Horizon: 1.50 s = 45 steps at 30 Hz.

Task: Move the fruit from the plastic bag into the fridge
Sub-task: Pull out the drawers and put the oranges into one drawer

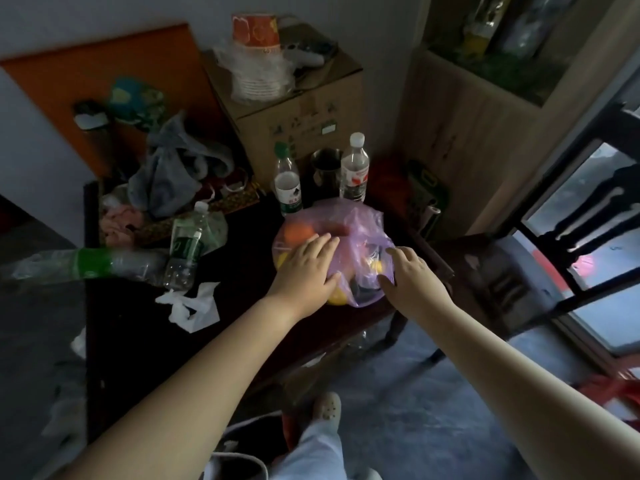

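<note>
Head view: the plastic bag (349,244), pink and translucent, sits on the dark desk (242,258) close to its near right corner, with little bare desk between the bag and the front edge. The fruit shows through the film: an orange (298,233) at the upper left, and yellow pieces (337,296) at the lower edge and inside right. The left hand (304,270) lies flat on the bag's left side, fingers (322,245) spread and released, pressing rather than gripping. The right hand (410,277) touches the bag's right edge, fingers loosely extended; whether they pinch the film I cannot tell. Just behind the bag stand two clear bottles (354,171) and a metal cup (325,169), closing off the far side. A cardboard box (294,109) stands behind those. Left of the bag is an open strip of desk, then a tilted bottle (185,247) and crumpled tissue (192,304). A dark wooden chair (540,258) stands just right of the desk corner. Open floor (415,393) lies in front, near a shoe (327,408).
</note>
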### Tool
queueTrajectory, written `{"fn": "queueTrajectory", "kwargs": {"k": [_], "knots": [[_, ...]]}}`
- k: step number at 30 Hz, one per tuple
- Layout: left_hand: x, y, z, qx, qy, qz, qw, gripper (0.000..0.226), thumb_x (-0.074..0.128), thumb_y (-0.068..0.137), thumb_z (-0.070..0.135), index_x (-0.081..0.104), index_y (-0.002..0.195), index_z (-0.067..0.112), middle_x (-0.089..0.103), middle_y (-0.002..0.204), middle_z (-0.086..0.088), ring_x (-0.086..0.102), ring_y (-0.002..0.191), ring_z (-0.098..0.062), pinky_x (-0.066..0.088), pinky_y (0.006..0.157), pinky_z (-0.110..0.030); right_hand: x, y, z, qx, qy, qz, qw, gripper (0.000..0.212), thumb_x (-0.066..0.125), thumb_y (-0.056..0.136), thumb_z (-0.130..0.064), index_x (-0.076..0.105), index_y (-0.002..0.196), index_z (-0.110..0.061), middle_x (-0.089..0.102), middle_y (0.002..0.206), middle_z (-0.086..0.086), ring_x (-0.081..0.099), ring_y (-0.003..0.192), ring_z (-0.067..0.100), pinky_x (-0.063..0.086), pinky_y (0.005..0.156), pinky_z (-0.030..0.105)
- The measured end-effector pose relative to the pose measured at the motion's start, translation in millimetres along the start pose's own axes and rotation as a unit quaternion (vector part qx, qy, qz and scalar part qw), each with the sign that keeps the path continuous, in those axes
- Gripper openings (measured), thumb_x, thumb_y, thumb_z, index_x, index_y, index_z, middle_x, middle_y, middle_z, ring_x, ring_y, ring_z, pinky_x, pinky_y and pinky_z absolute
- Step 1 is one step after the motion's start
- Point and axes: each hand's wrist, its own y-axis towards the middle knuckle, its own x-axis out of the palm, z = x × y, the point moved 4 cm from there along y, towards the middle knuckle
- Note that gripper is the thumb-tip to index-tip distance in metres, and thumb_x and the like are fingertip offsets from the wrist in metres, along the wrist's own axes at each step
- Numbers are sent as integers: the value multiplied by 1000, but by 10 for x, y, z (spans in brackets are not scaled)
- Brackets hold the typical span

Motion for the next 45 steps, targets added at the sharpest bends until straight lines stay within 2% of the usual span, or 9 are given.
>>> {"fn": "queueTrajectory", "kwargs": {"k": [5,11,19,23,26,29,40,43,45], "knots": [[280,452,-177,23,-13,-46,999,63,41,96,39,15,149,16,17,156,-3,12,144,-18,8,116,-30,102,432,144,83,29,4,996,58,55,91,-32,32,142,-16,40,141,7,44,125,27,39,96,34],[491,838,-237,83,-15,-72,994,63,42,96,36,14,150,18,18,156,-1,11,143,-18,9,115,-31,318,661,247,153,60,12,986,47,55,90,-26,43,135,-20,52,133,4,56,111,25,40,75,27],[494,1080,-230,187,2,-96,978,69,47,93,32,9,150,22,11,158,1,10,144,-17,10,116,-33,331,610,78,98,98,47,989,31,53,91,-22,60,121,-27,59,119,-7,61,95,17,49,74,30],[435,1023,-241,243,1,-80,967,59,53,88,21,33,143,26,21,155,4,13,143,-15,10,116,-36,334,553,-24,41,111,30,993,28,55,91,-22,62,117,-28,61,110,-8,62,91,16,51,75,35],[418,978,-322,261,8,-61,963,32,62,79,17,64,111,21,44,143,-1,33,137,-22,24,111,-40,310,532,-125,3,134,9,991,26,57,90,-21,64,113,-27,61,101,-11,60,82,11,51,73,33],[325,926,-502,238,9,-43,970,15,71,71,13,69,86,16,61,125,-4,50,124,-28,34,103,-41,245,512,-201,-46,144,-10,988,27,58,89,-23,62,116,-26,61,99,-12,60,80,8,51,73,32],[40,553,-1308,116,69,-5,991,18,71,75,13,70,93,13,64,118,-6,54,117,-27,43,96,-42,423,896,-267,-88,43,-42,994,45,53,93,-21,46,135,-36,45,143,-8,49,124,15,46,91,31],[61,455,-1490,60,93,-30,993,26,56,83,19,69,103,11,59,126,-7,48,123,-26,39,98,-41,543,1034,-242,-92,-48,-66,992,59,54,92,-31,30,146,-25,23,156,1,20,143,20,21,113,32],[82,411,-1554,-5,87,-69,994,53,29,84,36,67,113,13,51,136,-6,40,129,-24,32,102,-40,595,1102,-211,-92,-87,-82,988,66,52,93,-37,22,149,-21,9,158,4,3,146,20,3,115,31]]}}
